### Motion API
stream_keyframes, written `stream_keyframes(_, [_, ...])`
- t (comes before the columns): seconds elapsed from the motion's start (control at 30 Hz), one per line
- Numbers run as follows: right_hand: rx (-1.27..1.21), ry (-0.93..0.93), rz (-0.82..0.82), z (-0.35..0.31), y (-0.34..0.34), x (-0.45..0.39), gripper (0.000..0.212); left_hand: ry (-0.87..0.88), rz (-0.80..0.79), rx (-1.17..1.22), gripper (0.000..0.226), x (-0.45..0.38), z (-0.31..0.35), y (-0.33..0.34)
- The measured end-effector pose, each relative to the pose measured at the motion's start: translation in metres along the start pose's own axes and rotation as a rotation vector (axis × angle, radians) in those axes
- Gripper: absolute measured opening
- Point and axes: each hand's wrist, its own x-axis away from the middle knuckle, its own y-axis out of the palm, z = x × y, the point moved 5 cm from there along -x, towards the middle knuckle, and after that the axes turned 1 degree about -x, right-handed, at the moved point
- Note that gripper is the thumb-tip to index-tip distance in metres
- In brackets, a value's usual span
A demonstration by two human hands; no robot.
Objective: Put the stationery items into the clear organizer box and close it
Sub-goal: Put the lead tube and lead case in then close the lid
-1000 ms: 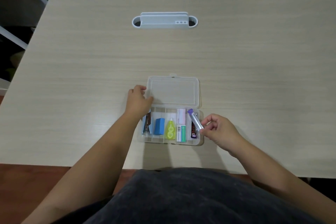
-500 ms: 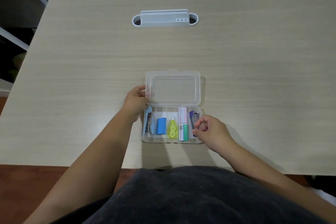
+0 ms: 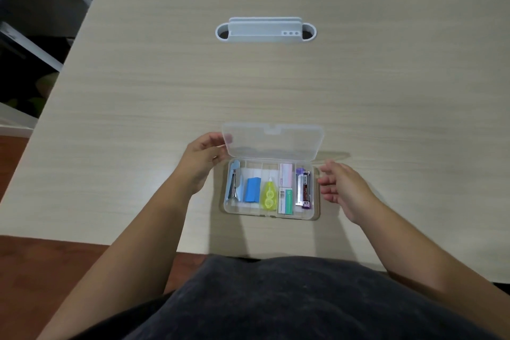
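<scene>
The clear organizer box [image 3: 271, 190] sits just below the middle of the frame on the pale wood table [image 3: 165, 91], its long axis running left to right. Its lid [image 3: 271, 141] is raised on the far hinge and tilted back, the latch tab at its upper edge. Inside, each item lies lengthwise toward the top of the frame: a light blue stapler [image 3: 233, 183], a blue eraser [image 3: 253, 189], a yellow correction tape [image 3: 269, 196], a pink box [image 3: 286, 175] above a green-and-white one [image 3: 285, 201], and a purple lead case [image 3: 303, 188] in the rightmost compartment. The left hand [image 3: 202, 156] pinches the lid's left edge between thumb and fingers. The right hand [image 3: 342, 188] hovers just right of the box, fingers loosely spread, holding nothing. A white pen holder [image 3: 265, 29] stands well apart near the top.
</scene>
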Motion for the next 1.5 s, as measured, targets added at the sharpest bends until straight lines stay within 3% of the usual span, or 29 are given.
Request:
stream_keyframes(0.17, [0.057,0.071,-0.128,0.000,0.007,-0.002,0.032,-0.070,-0.015,-0.049,0.033,0.017,-0.006,-0.006])
stream_keyframes(0.23, [0.106,0.035,-0.166,0.000,0.009,-0.002,0.034,-0.050,-0.051,-0.206,0.029,0.022,-0.011,-0.005])
stream_keyframes(0.33, [0.225,0.009,-0.183,-0.001,0.009,0.001,0.054,0.009,-0.076,-0.464,0.010,0.029,-0.019,-0.002])
stream_keyframes(0.57, [0.595,-0.149,-0.268,-0.008,0.019,0.013,0.115,0.183,-0.254,-1.133,0.074,0.049,-0.015,0.014])
stream_keyframes(0.67, [0.668,-0.208,-0.282,-0.010,0.021,0.011,0.127,0.226,-0.280,-1.300,0.091,0.057,-0.017,0.018])
stream_keyframes(0.9, [0.887,-0.343,-0.219,-0.021,0.017,0.008,0.111,0.237,-0.198,-1.300,0.092,0.059,-0.021,0.022])
stream_keyframes(1.17, [0.920,-0.436,-0.169,-0.029,0.015,-0.002,0.082,0.228,-0.153,-1.289,0.092,0.046,-0.016,0.025])
stream_keyframes(1.5, [1.117,-0.472,-0.137,-0.045,0.021,-0.005,0.081,0.203,-0.138,-1.320,0.092,0.039,-0.011,0.030])
